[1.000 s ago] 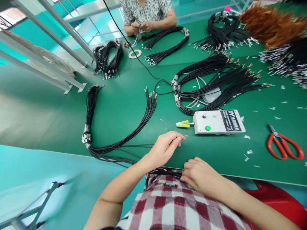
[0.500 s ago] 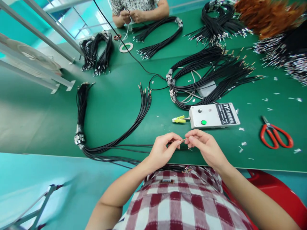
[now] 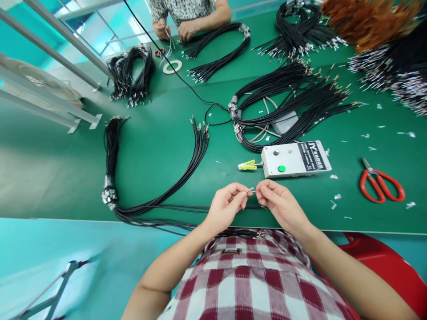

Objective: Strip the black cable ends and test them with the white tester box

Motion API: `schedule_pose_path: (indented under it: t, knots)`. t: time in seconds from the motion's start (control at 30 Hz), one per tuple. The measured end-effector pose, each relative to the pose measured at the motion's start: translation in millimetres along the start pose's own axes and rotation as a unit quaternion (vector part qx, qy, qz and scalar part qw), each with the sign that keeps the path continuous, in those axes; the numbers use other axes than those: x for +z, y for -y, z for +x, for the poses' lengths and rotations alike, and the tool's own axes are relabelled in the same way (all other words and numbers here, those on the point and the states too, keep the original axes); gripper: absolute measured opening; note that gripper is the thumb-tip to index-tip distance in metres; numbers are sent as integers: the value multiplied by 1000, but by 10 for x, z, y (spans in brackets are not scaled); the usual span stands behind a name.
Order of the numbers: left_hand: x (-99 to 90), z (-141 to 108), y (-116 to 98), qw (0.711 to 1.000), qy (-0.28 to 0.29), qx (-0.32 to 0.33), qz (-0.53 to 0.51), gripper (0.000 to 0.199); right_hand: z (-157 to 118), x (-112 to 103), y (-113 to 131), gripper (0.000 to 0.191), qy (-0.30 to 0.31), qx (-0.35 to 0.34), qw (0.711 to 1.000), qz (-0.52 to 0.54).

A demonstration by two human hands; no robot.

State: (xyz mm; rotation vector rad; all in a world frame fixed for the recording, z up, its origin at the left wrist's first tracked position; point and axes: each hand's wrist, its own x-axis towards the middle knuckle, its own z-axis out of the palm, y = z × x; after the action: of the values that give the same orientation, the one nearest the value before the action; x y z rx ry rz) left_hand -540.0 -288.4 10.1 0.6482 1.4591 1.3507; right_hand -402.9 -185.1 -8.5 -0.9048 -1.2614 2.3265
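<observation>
Near the front edge of the green table, my left hand point(image 3: 227, 205) is closed in a pinch on a black cable, whose thin stripped wires point(image 3: 251, 190) stick out to the right of the fingertips. Facing it, my right hand point(image 3: 278, 202) pinches at the tips of those wires. The cable belongs to a black cable bundle point(image 3: 156, 203) that curves away to the left. Just behind my hands lies a white box point(image 3: 290, 160) with a green button and a yellow clip point(image 3: 247, 166) at its left end.
Red-handled cutters point(image 3: 381, 183) lie at the right among white scraps. Coiled cable bundles point(image 3: 267, 111) lie behind the box. A white tape roll point(image 3: 172, 67) is farther back, near another person's hands point(image 3: 187, 30). Metal posts stand at the left.
Between my hands, the wires now show fanned out, and a small gap separates the fingertips. Across the table, the other person's hands have moved apart. The view has shifted slightly.
</observation>
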Motion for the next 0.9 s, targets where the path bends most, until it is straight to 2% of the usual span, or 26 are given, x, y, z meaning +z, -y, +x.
schedule_pose_path:
  t: [0.27,0.43,0.63,0.8,0.9]
  knots:
    - [-4,-17,33,1000,5,20,-13,36,58,59,-13,28,0,-38,999,-32]
    - [-33,-16,21,999,12,41,2,38,93,86,-57,27,-7,-50,997,-53]
    - [-53,15,42,998,42,0,-53,36,88,115,-46,28,10,-38,996,-77]
    - [22,44,180,996,-62,22,-57,31,65,118,-37,25,3,-74,983,-166]
    - [45,37,246,992,-100,72,18,24,66,83,-44,20,1,-113,963,-245]
